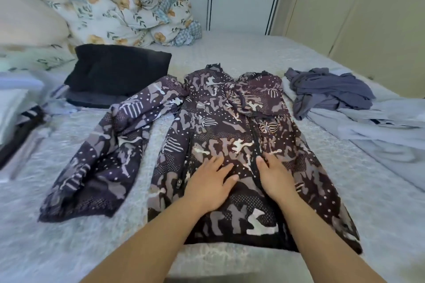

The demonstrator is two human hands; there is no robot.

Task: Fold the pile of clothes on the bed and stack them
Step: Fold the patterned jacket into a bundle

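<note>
A dark purple patterned zip jacket (220, 126) lies spread flat on the bed, front up, hood at the far end. One sleeve (101, 163) stretches out to the left; the other sleeve is not seen. My left hand (210, 184) presses flat on the jacket's lower front, fingers straight. My right hand (273, 173) lies flat just right of the zip. A stack of dark folded clothes (115, 76) sits at the far left. A crumpled blue-grey garment (326, 89) lies at the right.
The bed (345, 202) has a pale textured cover. Pale blue fabric (386, 126) lies at the right edge. A floral duvet (128, 14) and pillows are bunched at the head. More folded items (16, 117) sit at the far left. White cabinets stand behind.
</note>
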